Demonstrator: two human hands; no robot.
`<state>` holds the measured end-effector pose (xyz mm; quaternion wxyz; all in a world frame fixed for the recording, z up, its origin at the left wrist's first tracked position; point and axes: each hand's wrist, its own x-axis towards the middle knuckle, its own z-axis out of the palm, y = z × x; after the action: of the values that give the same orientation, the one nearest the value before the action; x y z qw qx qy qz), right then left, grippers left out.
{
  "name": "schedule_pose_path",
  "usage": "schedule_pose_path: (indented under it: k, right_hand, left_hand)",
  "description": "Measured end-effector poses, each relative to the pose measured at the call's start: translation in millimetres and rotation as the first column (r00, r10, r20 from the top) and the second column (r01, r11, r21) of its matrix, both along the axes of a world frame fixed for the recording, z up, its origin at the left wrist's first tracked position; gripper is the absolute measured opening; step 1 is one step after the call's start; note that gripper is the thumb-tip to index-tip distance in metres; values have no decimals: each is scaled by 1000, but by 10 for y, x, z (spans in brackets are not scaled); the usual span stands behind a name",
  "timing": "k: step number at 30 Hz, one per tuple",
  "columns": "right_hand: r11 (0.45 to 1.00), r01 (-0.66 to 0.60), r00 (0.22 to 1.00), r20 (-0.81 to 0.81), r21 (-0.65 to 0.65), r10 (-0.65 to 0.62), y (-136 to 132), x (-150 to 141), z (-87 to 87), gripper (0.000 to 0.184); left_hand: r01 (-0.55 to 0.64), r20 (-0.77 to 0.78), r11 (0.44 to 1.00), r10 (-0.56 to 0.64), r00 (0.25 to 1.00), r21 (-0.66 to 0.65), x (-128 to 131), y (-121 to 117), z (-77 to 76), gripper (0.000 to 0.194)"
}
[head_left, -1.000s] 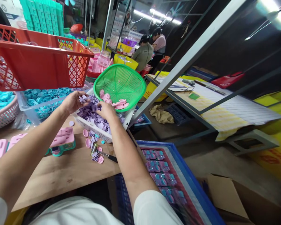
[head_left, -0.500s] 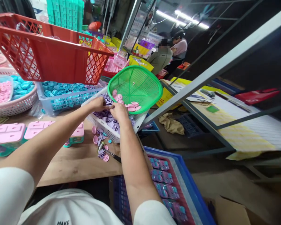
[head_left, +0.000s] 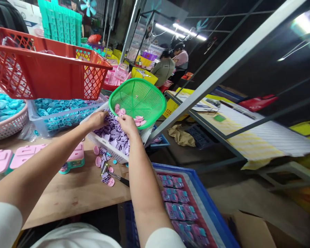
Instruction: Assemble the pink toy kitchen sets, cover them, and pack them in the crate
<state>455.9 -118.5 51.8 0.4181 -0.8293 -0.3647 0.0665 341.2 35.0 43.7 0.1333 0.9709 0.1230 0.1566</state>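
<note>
A white perforated basket holds a heap of small purple plastic pieces. My left hand reaches over its left side, fingers curled down among the purple pieces; the fingertips are hidden. Against the near edge of a green mesh basket is my right hand, with bent fingers over the purple heap. What either hand grips, if anything, cannot be made out. The green basket rests tilted on the white one and contains several pink round pieces.
A hammer lies among loose pink and purple pieces on the wooden table. Pink-lidded toy boxes stand at left, below a red crate and a clear bin of blue parts. A metal post slants at right; people work behind.
My hands have moved apart, the left away from the right, where they were nearly touching before. The view has shifted, so the scene sits further left and lower.
</note>
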Motion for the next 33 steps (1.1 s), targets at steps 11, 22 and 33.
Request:
schedule_pose_path:
  k: [11, 22, 33]
  right_hand:
    - [984, -39, 991, -118, 172, 60, 34, -14, 57, 33]
    - [838, -273, 867, -255, 473, 427, 62, -425, 208, 31]
    - [535, -677, 530, -169, 505, 831, 20, -1272, 291, 39]
  left_hand:
    - [-6, 113, 977, 31, 993, -212, -38, -10, 110, 26]
    - [224, 263, 590, -20, 965, -776, -595, -320, 451, 54]
    - [168, 91, 440, -191, 977, -882, -1913, -215, 566, 47]
